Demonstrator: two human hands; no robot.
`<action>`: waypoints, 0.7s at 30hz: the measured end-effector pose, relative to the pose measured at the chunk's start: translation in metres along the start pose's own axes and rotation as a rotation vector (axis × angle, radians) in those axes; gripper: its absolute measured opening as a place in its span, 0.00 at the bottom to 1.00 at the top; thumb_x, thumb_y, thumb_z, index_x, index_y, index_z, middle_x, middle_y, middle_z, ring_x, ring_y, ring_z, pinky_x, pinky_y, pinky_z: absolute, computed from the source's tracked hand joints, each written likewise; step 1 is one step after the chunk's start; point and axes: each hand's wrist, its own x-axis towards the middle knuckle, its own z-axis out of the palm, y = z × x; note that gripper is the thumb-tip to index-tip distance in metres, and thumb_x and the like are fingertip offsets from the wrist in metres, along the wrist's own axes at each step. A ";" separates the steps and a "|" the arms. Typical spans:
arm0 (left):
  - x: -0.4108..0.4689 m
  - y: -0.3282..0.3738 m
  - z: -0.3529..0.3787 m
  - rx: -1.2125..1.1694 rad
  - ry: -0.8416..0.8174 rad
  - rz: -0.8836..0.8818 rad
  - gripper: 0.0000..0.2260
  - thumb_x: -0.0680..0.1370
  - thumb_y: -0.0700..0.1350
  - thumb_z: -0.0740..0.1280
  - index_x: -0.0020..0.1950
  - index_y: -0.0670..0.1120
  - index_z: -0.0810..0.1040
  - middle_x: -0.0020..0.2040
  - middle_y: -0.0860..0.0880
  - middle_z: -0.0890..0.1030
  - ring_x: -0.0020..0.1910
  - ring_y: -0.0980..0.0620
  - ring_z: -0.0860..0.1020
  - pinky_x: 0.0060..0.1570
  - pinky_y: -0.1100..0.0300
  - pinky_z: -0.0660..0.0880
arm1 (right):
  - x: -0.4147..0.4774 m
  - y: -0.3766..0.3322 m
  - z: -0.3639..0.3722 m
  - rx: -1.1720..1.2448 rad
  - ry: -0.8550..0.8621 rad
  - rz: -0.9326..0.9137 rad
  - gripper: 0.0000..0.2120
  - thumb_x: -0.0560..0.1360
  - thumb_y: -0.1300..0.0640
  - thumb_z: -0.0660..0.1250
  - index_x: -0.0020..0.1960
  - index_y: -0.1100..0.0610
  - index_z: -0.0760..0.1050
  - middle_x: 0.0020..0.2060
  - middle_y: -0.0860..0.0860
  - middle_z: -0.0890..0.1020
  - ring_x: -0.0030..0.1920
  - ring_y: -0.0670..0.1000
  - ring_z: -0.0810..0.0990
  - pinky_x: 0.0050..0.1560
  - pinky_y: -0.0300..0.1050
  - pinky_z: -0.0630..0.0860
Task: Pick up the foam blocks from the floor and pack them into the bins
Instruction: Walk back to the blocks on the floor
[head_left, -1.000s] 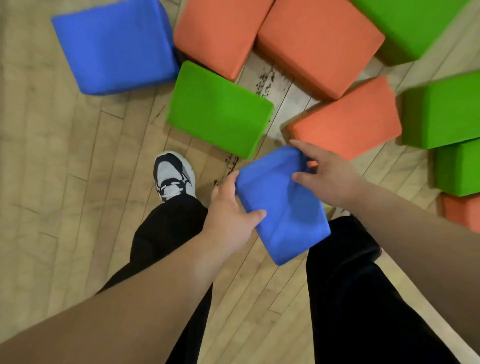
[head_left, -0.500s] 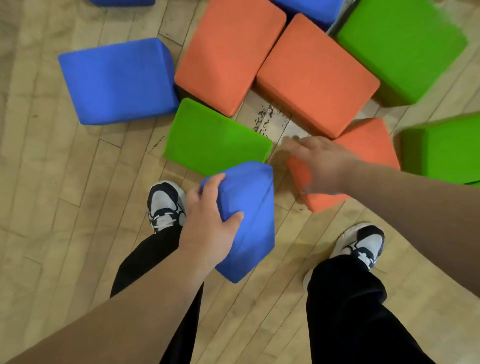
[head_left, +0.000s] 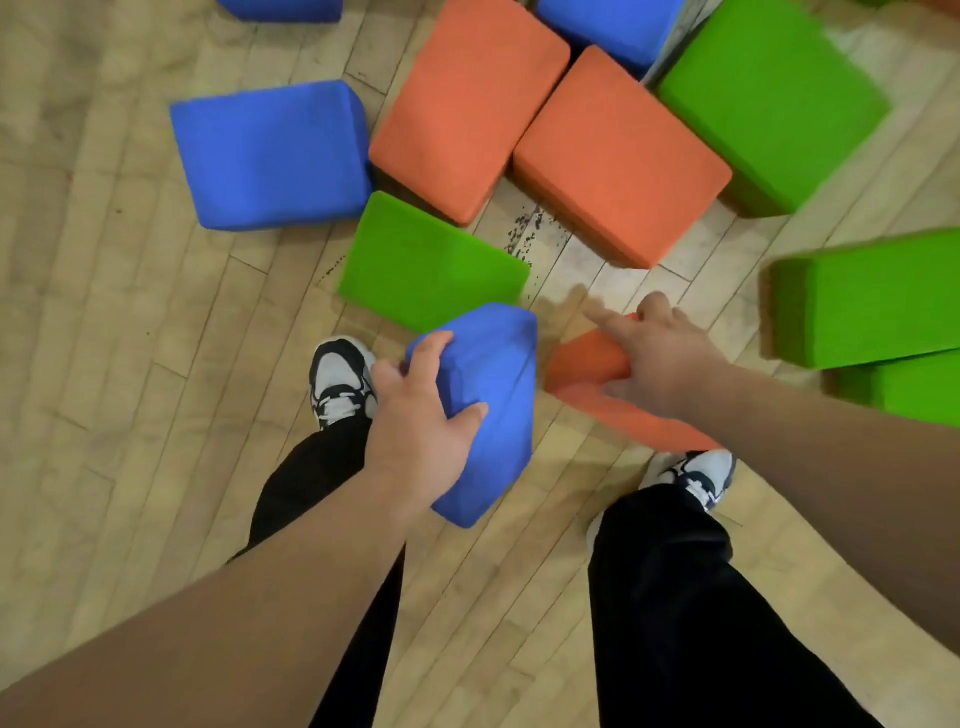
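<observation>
Beside my left shoe (head_left: 340, 382), left hand (head_left: 415, 421): grasping blue block (head_left: 493, 395) by its edge.
Right hand (head_left: 665, 364): grasping orange block (head_left: 584, 361) corner.
Floor (head_left: 104, 374): open wood leftward.

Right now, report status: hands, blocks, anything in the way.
Left hand grips blue block. Right hand grips orange block, view blurred. Green block lies just beyond both; no bin in view.

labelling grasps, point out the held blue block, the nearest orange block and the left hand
held blue block (head_left: 491, 364): head view, upper face
nearest orange block (head_left: 582, 364): head view, bare left end
left hand (head_left: 410, 441): head view, back of hand
</observation>
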 end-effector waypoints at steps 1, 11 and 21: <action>-0.010 0.011 -0.010 0.000 0.018 0.016 0.37 0.74 0.50 0.77 0.78 0.61 0.62 0.67 0.48 0.62 0.59 0.47 0.75 0.62 0.58 0.71 | -0.028 0.001 -0.005 0.115 0.025 0.015 0.46 0.71 0.38 0.74 0.81 0.35 0.51 0.62 0.56 0.65 0.62 0.61 0.72 0.64 0.55 0.73; -0.181 0.138 -0.199 -0.011 0.061 0.292 0.33 0.75 0.50 0.75 0.75 0.63 0.61 0.70 0.49 0.65 0.65 0.47 0.72 0.62 0.51 0.73 | -0.313 -0.057 -0.157 0.478 0.428 0.174 0.40 0.67 0.36 0.68 0.78 0.37 0.62 0.65 0.53 0.69 0.64 0.60 0.75 0.64 0.58 0.75; -0.303 0.176 -0.451 0.089 0.166 0.457 0.32 0.77 0.52 0.72 0.76 0.64 0.60 0.65 0.52 0.60 0.57 0.46 0.75 0.49 0.58 0.69 | -0.461 -0.211 -0.311 0.551 0.642 0.099 0.41 0.71 0.39 0.74 0.80 0.41 0.61 0.63 0.53 0.73 0.64 0.56 0.75 0.63 0.49 0.71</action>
